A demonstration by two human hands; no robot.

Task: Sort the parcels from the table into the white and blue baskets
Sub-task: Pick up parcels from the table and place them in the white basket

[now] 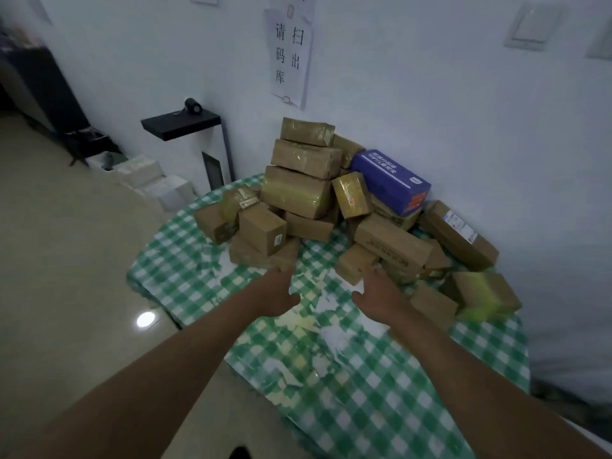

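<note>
Checked table (381, 392) | parcels (298, 190) piled; left hand (276, 293), right hand (377, 293) reaching | fingers hidden, state unclear

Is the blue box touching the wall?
Cannot tell. In the head view the blue box lies atop brown parcels near the wall, but its far edge hides any gap.

Dim, bluish and soft throughout. Bright round glare on the floor (146, 319) left of the left hand (278, 294); motion-blurred parcels (356, 264) near the right hand (381, 298); bowed, smeared edges.
</note>
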